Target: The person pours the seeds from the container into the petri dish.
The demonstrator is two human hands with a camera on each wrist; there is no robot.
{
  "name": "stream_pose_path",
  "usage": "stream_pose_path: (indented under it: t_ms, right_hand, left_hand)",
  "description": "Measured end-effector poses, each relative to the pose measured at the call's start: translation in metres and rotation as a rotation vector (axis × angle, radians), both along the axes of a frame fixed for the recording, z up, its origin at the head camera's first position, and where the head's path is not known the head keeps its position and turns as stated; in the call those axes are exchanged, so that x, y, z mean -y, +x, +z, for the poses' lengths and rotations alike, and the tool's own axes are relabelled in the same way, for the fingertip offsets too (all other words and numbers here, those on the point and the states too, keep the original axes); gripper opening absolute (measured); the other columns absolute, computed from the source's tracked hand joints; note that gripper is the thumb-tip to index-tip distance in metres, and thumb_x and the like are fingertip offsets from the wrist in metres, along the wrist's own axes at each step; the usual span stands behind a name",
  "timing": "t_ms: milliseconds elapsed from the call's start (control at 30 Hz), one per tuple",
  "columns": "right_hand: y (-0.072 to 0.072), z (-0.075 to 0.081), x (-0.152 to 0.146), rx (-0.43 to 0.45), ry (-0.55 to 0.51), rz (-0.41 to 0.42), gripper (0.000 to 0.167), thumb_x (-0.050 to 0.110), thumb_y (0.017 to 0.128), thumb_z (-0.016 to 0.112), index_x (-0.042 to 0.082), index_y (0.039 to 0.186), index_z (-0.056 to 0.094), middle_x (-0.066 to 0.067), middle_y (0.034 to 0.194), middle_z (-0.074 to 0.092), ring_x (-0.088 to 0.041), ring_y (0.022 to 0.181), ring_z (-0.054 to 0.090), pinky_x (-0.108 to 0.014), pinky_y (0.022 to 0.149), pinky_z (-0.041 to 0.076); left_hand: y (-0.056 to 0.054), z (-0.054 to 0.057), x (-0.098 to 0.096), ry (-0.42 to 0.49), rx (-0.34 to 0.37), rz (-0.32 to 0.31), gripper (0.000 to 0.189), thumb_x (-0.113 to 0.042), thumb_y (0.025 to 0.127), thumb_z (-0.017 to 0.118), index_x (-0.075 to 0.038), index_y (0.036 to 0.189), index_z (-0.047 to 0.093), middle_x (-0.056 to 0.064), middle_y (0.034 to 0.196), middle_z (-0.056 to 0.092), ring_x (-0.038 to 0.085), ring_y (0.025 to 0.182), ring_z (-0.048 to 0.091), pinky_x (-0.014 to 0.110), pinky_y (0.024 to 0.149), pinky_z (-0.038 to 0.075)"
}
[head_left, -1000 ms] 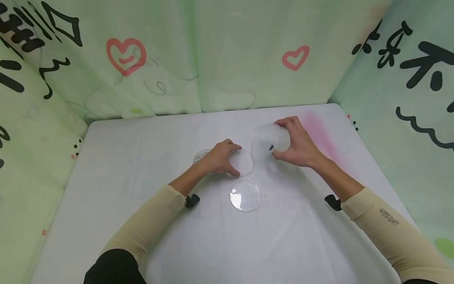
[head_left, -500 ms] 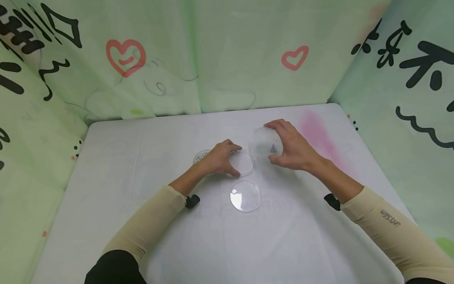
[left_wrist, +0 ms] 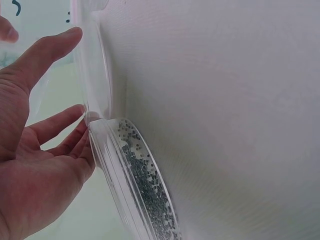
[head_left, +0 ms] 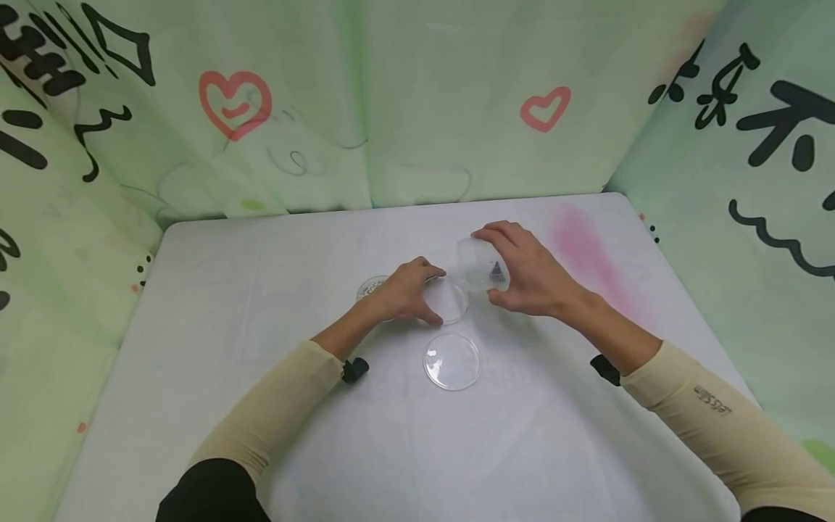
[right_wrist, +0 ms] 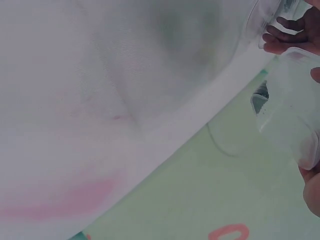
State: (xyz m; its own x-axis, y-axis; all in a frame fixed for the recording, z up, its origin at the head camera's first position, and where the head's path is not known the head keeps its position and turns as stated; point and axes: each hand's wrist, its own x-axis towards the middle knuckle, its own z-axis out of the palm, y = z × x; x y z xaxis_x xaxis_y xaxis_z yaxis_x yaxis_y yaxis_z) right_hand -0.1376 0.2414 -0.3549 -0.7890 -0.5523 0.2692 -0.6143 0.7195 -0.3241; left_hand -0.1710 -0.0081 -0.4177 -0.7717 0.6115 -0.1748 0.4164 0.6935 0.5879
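In the head view my right hand (head_left: 531, 279) grips a translucent plastic cup (head_left: 472, 264), tilted to the left. Small dark granules (right_wrist: 259, 101) gather in a corner of it in the right wrist view. Below the cup's mouth sits a clear petri dish (head_left: 452, 303) on the table. My left hand (head_left: 407, 291) holds this dish by its rim, thumb and fingers on either side. Another petri dish (left_wrist: 150, 195), partly hidden behind the left hand in the head view, contains dark granules. A clear round lid or dish (head_left: 451, 362) lies nearer to me.
The white table (head_left: 293, 435) has a pink stain (head_left: 590, 254) at its back right. Green curtains (head_left: 417, 101) with drawn hearts and black marks stand behind and beside it.
My right hand has moved left with the cup, bringing it closer to the held petri dish. The left hand and the dishes have stayed in place.
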Motion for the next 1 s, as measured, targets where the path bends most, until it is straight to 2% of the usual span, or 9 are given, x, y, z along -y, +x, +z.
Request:
stream_pose_path:
  t_ms: [333, 533, 1000]
  right_hand:
    - [0.001, -0.002, 0.009, -0.108, 0.032, 0.095, 0.084, 0.002, 0.065, 0.087, 0.003, 0.141, 0.053, -0.019, 0.14, 0.055, -0.039, 0.129, 0.052, -0.055, 0.107, 0.047]
    - [0.001, -0.004, 0.016, -0.182, 0.062, 0.158, 0.084, 0.0, 0.064, 0.087, 0.002, 0.14, 0.053, -0.019, 0.139, 0.056, -0.038, 0.131, 0.052, -0.054, 0.112, 0.045]
    - [0.002, -0.006, 0.022, -0.226, 0.075, 0.195, 0.084, -0.004, 0.062, 0.087, 0.003, 0.139, 0.054, -0.019, 0.137, 0.056, -0.04, 0.13, 0.053, -0.054, 0.113, 0.043]
  left_hand:
    - [0.001, 0.002, 0.001, 0.001, 0.005, -0.004, 0.089, -0.031, 0.072, 0.096, -0.005, 0.148, 0.057, 0.015, 0.137, 0.058, 0.03, 0.124, 0.058, 0.04, 0.109, 0.05]
    - [0.0, 0.002, 0.001, -0.002, 0.002, -0.004, 0.089, -0.031, 0.072, 0.096, -0.005, 0.148, 0.056, 0.015, 0.137, 0.057, 0.029, 0.126, 0.058, 0.04, 0.11, 0.049]
    - [-0.001, 0.001, 0.001, 0.007, -0.004, -0.016, 0.089, -0.03, 0.072, 0.096, -0.004, 0.147, 0.057, 0.016, 0.137, 0.058, 0.03, 0.127, 0.058, 0.039, 0.112, 0.049]
